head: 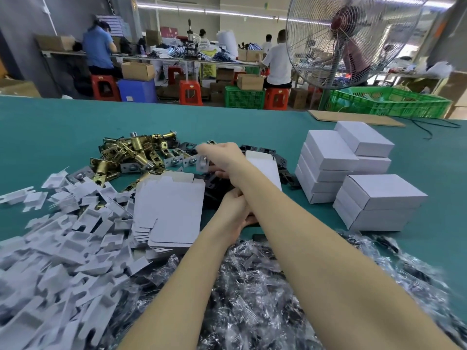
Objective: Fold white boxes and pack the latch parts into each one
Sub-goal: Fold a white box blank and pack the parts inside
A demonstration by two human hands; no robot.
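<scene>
Item, nearest, 6 o'clock: clear plastic packets (252, 294) heaped on the table (50, 127). Right hand (222, 157), centre, reaching to 11 o'clock, pinches a silver latch plate (203, 162). Left hand (235, 210) under the right forearm, fingers curled on something dark; what, cannot tell. Open white box (262, 168) just behind the right wrist. Flat box blanks (171, 210) at 9 o'clock; brass latch parts (136, 152) at 11; folded boxes (353, 173) at 3. Risk, judged: crossed arms may tip the open box, or the thinly pinched plate may slip.

The teal table (63, 122) is covered with brass latches (134, 152) centre-left, white inserts (63, 243) lower left, and stacked white boxes (353, 173) right.
</scene>
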